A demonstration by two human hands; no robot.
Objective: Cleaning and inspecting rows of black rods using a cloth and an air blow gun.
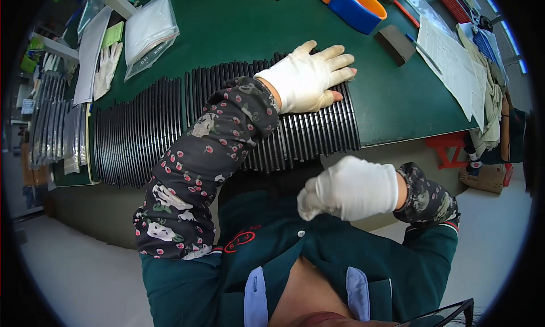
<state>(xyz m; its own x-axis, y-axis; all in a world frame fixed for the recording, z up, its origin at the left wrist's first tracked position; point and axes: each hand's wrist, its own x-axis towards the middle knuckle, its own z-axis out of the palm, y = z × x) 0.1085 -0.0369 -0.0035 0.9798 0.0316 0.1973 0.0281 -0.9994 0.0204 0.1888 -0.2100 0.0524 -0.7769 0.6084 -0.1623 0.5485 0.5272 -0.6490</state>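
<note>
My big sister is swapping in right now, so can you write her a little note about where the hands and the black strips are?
Left hand: gloved, open, lying flat on the right end of the black strips.
Right hand: gloved, curled into a fist near the chest, off the green table; whether it holds anything cannot be told.
Strips: stand side by side in long rows along the table's near edge.
Done: rows laid out.
Left: cannot tell from this view.

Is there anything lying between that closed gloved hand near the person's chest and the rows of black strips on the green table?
Nothing visible does. The right hand hangs closed just off the table edge, and the black strips lie right beyond it. The left hand rests flat on the same row, further back.
</note>
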